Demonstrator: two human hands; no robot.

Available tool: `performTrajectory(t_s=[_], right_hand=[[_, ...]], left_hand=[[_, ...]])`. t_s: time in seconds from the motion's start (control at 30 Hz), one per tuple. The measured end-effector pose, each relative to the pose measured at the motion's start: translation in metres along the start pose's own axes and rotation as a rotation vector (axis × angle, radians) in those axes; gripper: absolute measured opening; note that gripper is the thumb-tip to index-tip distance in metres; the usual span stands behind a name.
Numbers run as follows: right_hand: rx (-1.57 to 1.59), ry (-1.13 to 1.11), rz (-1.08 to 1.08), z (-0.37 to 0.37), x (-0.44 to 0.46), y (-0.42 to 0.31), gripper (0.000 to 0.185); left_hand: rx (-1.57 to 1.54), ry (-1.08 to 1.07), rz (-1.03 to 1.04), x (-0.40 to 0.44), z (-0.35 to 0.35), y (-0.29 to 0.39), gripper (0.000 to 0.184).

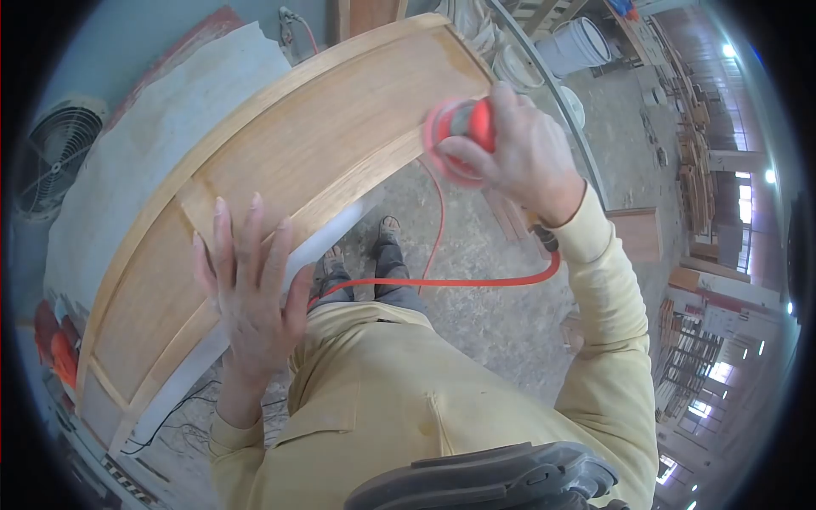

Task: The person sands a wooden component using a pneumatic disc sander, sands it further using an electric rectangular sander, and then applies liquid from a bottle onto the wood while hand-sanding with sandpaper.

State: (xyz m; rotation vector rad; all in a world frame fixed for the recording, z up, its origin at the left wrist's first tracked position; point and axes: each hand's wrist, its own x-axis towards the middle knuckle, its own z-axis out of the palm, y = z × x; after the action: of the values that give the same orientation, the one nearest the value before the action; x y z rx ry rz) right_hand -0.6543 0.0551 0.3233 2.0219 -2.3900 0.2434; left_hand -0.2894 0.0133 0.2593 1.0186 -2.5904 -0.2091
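Observation:
A long framed wooden panel lies in front of me, with pale raised borders round flat inset sections. My right hand is wrapped round a red and grey orbital sander. The sander's round pad is at the panel's near edge, toward its right end, and looks blurred. A red air hose runs from a dark fitting below my right wrist across in front of my body. My left hand rests with fingers spread on the panel's near border and a crosspiece, holding nothing.
A fan stands at the far left, beside a large pale sheet. Red-orange gloves lie at the left edge. White buckets stand at the upper right. Dark cables trail on the lower left; stacked timber lines the right side.

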Motion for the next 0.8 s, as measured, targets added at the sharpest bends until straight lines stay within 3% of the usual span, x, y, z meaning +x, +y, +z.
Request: performTrajectory(t_s=[0.1,0.23,0.33,0.4,0.6,0.7,0.8], right_hand=[[0.002,-0.034,0.101,-0.013,0.010,0.056,0.063],[0.112,-0.005,0.004,-0.018,0.022,0.113,0.063],[0.160,0.092,-0.076,-0.015,0.037,0.128,0.064],[0.188,-0.028,-0.082,-0.015,0.058,0.129,0.064],[0.164,-0.057,-0.186,-0.006,0.148,0.123,0.064],[0.224,0.083,-0.256,0.006,0.175,0.126,0.063],[0.161,0.083,-0.270,0.011,0.192,0.123,0.063]], left_hand=[[-0.026,-0.001,0.003,0.035,0.014,0.028,0.052],[-0.069,0.004,0.044,0.081,0.040,0.065,0.054],[-0.092,-0.022,0.018,0.108,0.059,0.089,0.056],[-0.103,-0.050,-0.008,0.118,0.066,0.099,0.058],[-0.064,-0.064,-0.044,0.126,0.067,0.101,0.056],[-0.045,-0.040,-0.123,0.121,0.058,0.088,0.054],[0.063,-0.006,-0.316,0.106,0.046,0.073,0.054]])
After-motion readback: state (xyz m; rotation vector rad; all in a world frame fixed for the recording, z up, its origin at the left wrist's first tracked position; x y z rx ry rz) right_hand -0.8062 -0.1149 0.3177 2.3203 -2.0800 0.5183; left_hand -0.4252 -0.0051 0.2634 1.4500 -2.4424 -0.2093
